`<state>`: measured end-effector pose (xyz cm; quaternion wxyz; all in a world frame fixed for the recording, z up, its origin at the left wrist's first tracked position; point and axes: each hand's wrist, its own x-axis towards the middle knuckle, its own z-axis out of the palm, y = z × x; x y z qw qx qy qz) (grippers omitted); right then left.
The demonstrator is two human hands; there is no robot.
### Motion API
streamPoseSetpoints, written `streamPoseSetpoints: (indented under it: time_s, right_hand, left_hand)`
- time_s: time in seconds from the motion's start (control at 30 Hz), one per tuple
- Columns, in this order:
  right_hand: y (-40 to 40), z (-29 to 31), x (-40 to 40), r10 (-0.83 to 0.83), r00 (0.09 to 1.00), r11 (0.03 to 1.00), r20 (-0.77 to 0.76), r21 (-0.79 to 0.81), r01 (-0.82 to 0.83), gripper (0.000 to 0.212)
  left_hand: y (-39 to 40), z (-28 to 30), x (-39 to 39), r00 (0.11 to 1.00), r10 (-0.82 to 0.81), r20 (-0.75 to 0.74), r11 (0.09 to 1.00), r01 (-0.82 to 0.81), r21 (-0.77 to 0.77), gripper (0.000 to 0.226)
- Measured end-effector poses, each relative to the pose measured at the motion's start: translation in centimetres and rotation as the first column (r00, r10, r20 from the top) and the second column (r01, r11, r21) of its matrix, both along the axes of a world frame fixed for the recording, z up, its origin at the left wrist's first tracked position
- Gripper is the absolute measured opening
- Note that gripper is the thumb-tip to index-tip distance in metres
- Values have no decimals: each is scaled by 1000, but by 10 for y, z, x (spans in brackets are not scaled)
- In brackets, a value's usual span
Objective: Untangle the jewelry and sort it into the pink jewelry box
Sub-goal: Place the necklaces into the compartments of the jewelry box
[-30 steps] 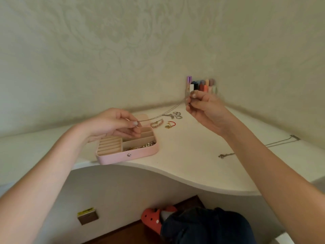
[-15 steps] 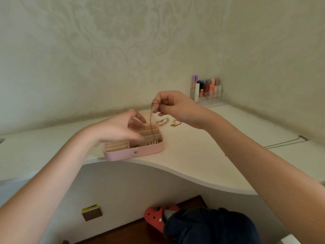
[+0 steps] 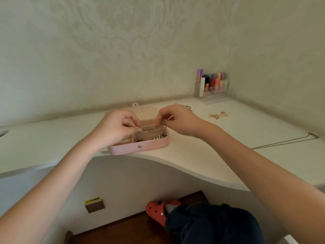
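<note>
Two hands at frame centre: my left hand (image 3: 117,127) and right hand (image 3: 175,118) each pinch an end of a thin chain (image 3: 153,131), lowering it into the open pink jewelry box (image 3: 140,147). Stowed: a beaded piece (image 3: 159,137) in the front compartment. Outstanding: gold earrings (image 3: 218,115) and a long necklace (image 3: 284,142), right; no legible brand, the yellow label (image 3: 92,200) lower left unreadable.

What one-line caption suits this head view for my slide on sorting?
Both hands, left and right, lower a thin chain necklace into an open pink jewelry box on a white desk.
</note>
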<state>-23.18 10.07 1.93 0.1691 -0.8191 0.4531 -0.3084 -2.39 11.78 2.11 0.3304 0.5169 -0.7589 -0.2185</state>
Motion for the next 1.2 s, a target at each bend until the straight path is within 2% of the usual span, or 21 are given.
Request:
streamPoseSetpoints:
  time_s: [0.23,0.37,0.53,0.63,0.8,0.87,0.97,1.07,1.2]
  right_hand:
    - [1,-11,-3,59,995,997,81,42,-63,14]
    - [4,-9,-32,-35,982,999,187,41,28,10]
    - [14,-16,-90,-223,930,974,293,106,200,11]
    - [20,-29,-119,-306,882,952,357,140,273,15]
    - [24,-35,-130,-317,866,948,388,143,284,20]
    - [24,-33,-130,-310,859,951,407,138,278,15]
    - [24,-31,-130,-315,857,949,407,130,287,13]
    - [25,-33,-131,-323,851,946,413,142,291,14]
    - [26,-34,-131,-323,856,946,404,136,293,18]
  left_hand:
    - [2,-4,-10,994,-31,109,998,37,-53,14]
    - [1,-10,-18,993,-33,110,998,39,-55,14]
    - [4,-12,-42,954,46,297,995,-19,-94,21]
    - [2,-14,-48,969,82,234,986,-45,-162,17]
    - [-9,-20,-39,984,118,131,984,-98,-149,10]
    - [-9,-21,-38,980,106,168,984,-80,-158,2]
    - [-8,-20,-39,983,66,172,992,-47,-113,17]
    - [-9,-20,-43,974,71,213,993,-49,-104,12]
    - [-8,-22,-44,984,131,118,975,-107,-197,6]
